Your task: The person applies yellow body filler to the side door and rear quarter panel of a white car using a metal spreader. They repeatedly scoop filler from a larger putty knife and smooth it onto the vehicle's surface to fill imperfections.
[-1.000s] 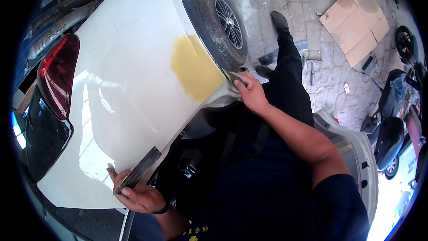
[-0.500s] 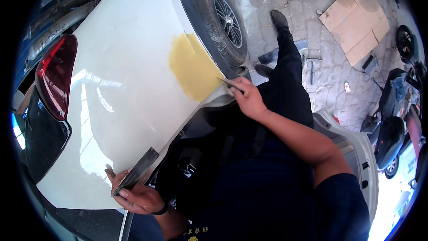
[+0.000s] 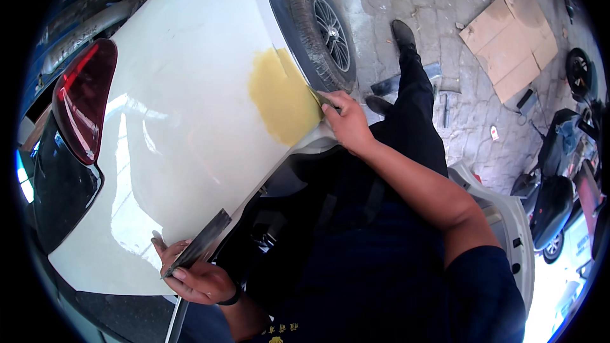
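On the white car body panel (image 3: 184,51) lies a smooth patch of yellow body filler (image 3: 279,98), beside the wheel arch edge. My right hand (image 3: 348,126) pinches a thin, dark-edged scraper (image 3: 325,99) against the right border of that patch. Fingers cover most of this tool. Down at the lower left, my left hand (image 3: 200,279) grips a long dark flat plate (image 3: 202,236), tilted up to the right. The back of that hand is close to the panel's lower part; whether it touches I cannot tell.
A wheel (image 3: 327,35) sits past the arch. The red tail light (image 3: 86,101) is at the left. Flattened cardboard (image 3: 513,38), a hammer-like tool (image 3: 447,107) and a dark bar (image 3: 387,84) lie on the paved floor. Motorbikes (image 3: 556,184) stand at the right.
My right hand has moved up along the filler's right border, and its scraper now lies closer along the edge. My left hand keeps its hold on the plate. The view has shifted slightly.
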`<state>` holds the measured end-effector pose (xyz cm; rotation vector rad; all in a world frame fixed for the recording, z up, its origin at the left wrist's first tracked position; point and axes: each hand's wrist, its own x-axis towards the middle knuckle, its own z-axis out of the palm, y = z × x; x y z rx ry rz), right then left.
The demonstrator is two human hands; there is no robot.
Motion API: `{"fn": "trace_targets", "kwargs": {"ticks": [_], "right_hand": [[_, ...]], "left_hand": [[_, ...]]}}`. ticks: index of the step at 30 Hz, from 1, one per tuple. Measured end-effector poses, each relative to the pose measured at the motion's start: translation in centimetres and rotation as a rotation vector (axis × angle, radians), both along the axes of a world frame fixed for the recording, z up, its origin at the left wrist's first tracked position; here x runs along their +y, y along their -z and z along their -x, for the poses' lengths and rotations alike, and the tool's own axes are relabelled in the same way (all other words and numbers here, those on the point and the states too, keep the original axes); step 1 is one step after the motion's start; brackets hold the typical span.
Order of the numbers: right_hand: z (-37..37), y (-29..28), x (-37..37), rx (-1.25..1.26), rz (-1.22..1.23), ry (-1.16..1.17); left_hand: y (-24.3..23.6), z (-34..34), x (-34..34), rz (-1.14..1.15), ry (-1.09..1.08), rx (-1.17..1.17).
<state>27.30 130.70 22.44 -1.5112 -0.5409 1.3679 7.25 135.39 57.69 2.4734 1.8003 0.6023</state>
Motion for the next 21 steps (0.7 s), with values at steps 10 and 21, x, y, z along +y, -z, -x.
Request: {"fn": "trace_targets", "kwargs": {"ticks": [10,21], "right_hand": [[-2.6,-0.7,1.0,0.129,0.067,0.025],[0.6,-4.1,5.3,-0.153,0.106,-0.019]], "left_hand": [[0.1,-0.8,0.0,-0.012,-0.021,0.010],[0.2,-1.4,0.5,0.005,0.007,0.026]]}}
